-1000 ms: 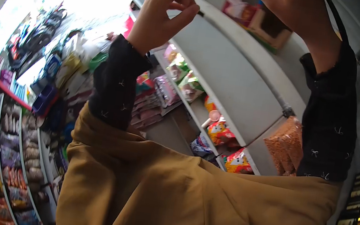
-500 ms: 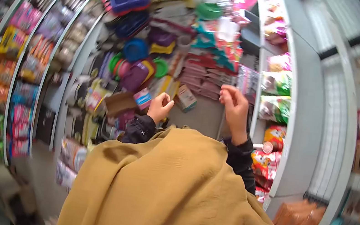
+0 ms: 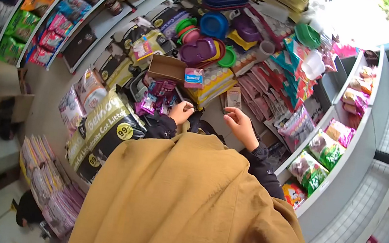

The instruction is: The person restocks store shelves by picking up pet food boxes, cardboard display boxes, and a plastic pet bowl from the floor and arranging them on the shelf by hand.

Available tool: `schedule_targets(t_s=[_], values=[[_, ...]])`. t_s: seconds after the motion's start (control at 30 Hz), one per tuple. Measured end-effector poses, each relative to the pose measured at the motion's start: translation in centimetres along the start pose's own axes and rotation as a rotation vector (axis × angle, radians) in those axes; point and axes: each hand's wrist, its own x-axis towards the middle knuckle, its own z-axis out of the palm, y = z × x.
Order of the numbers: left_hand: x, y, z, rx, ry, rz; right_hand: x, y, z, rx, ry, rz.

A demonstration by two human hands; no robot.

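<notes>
Loosely, we hold both hands out in front of us, palms facing roughly inward and well apart from each other. Our left hand [image 3: 182, 113] has its fingers bent in toward the thumb; we cannot tell whether anything is pinched between them. Our right hand [image 3: 242, 127] is open, its fingers slightly bent and the thumb spread from them. Black fabric sleeves [image 3: 161, 128] cover our forearms, and a mustard-brown cloth garment [image 3: 185, 190] falls between them in soft, matte folds.

Nearest our left hand, small glossy purple packets [image 3: 161, 89] lie crinkled in a dark container. Just above our right hand in the view is a small white-and-tan carton [image 3: 233, 97]. Between and beyond the hands we see a yellow patterned plastic package [image 3: 213, 90], flat and shiny. A pink-and-blue carton [image 3: 193, 78] sits beside an open brown cardboard box [image 3: 167, 68] with straight, stiff walls.

Farther out are a round blue plastic bowl [image 3: 214, 25], purple plastic bowls [image 3: 198, 51] with curved rims, and a green plastic bowl [image 3: 307, 36]. A large olive-and-black cat litter bag [image 3: 105, 134] bulges on our left, while puffy green-and-white bags [image 3: 307, 172] line a pale shelf [image 3: 341, 177] on our right.
</notes>
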Motion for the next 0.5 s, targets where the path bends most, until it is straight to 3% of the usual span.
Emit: schedule_targets(t_s=[0.37,0.5], values=[[-3.0,-7.4,5.4,-0.137,0.195,-0.308,2.6,12.3,-0.6,-0.009,-0.069,0.269],[-1.4,-8.3,8.4,-0.161,0.1,-0.313,2.3,18.6,-1.2,-0.026,0.031,0.485]])
